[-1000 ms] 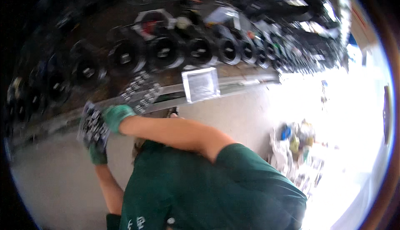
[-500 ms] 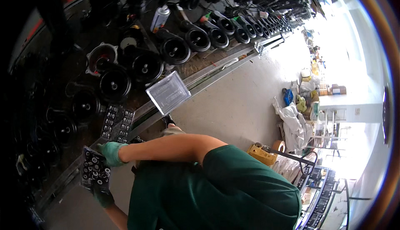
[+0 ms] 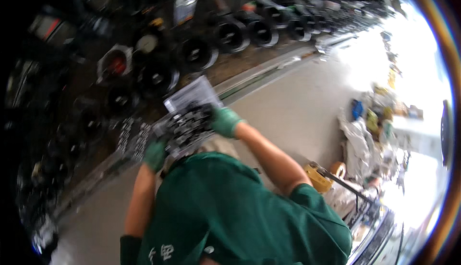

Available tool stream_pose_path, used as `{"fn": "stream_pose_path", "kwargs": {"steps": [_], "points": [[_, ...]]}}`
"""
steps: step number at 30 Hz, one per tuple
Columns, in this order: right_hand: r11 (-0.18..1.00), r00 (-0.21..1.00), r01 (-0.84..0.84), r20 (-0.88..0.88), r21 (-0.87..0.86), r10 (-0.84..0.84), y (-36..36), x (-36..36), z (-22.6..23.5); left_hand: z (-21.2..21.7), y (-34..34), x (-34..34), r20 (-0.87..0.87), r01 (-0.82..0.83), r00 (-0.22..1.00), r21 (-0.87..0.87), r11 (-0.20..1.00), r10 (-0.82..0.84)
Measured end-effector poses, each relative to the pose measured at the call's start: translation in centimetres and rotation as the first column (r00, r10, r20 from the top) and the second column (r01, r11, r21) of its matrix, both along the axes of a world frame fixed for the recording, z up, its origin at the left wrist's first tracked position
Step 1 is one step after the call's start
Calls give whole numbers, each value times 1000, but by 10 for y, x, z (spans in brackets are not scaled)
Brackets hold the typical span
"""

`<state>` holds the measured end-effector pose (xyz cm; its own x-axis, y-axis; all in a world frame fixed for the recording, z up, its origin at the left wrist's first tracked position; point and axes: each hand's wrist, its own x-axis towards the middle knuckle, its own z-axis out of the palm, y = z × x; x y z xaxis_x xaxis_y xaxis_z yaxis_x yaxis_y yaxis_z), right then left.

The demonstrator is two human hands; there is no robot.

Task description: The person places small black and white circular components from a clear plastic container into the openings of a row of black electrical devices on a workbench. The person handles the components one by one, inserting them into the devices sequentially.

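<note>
Green-gloved left hand [image 3: 154,156] and right hand [image 3: 224,122] — both closed — grip opposite sides of 1 parts tray [image 3: 189,129]; a pale tray [image 3: 194,91] lies just beyond, nearer the right.

Apparently black tray pieces [image 3: 192,124], green gloves [image 3: 225,122], dark-green shirt [image 3: 221,207]

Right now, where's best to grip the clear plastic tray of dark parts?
Probably by opposite edges, from left and right, as the green-gloved left hand and right hand do: the tray looks wide and shallow, dark parts covering its middle.
</note>
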<state>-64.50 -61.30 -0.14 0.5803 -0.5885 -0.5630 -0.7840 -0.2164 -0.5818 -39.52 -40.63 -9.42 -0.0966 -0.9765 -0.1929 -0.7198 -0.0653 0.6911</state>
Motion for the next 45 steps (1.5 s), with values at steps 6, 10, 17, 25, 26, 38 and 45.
{"fn": "stream_pose_path", "kwargs": {"steps": [6, 10, 17, 25, 26, 38, 45], "points": [[998, 983, 60, 172, 21, -63, -38, -44, -34, -16, -67, -48, -137, -358, 908, 234, 904, 395], [996, 988, -54, 138, -66, 63, -81, -31, -43, -6, -99, -50, -130, -511, 804, 346, 787, 580], [974, 967, -217, -152, -68, 205, -105, -13, -45, 13, -137, -49, 103, -591, 788, 403, 699, 607], [982, 996, -77, -48, -173, 69, -80, -29, -92, 8, -139, -59, 329, -744, 664, 193, 640, 672], [979, 997, -74, -33, -191, 69, -79, -30, -94, 4, -140, -61, 339, -750, 654, 170, 639, 676], [995, 943, 91, 324, -37, -74, -62, -46, -98, -80, -91, -53, -156, -709, 700, -32, 705, 697], [963, 915, 61, 370, 263, -159, -66, -69, 28, 84, -101, -111, -815, -364, -325, 577, 731, 481]]}}
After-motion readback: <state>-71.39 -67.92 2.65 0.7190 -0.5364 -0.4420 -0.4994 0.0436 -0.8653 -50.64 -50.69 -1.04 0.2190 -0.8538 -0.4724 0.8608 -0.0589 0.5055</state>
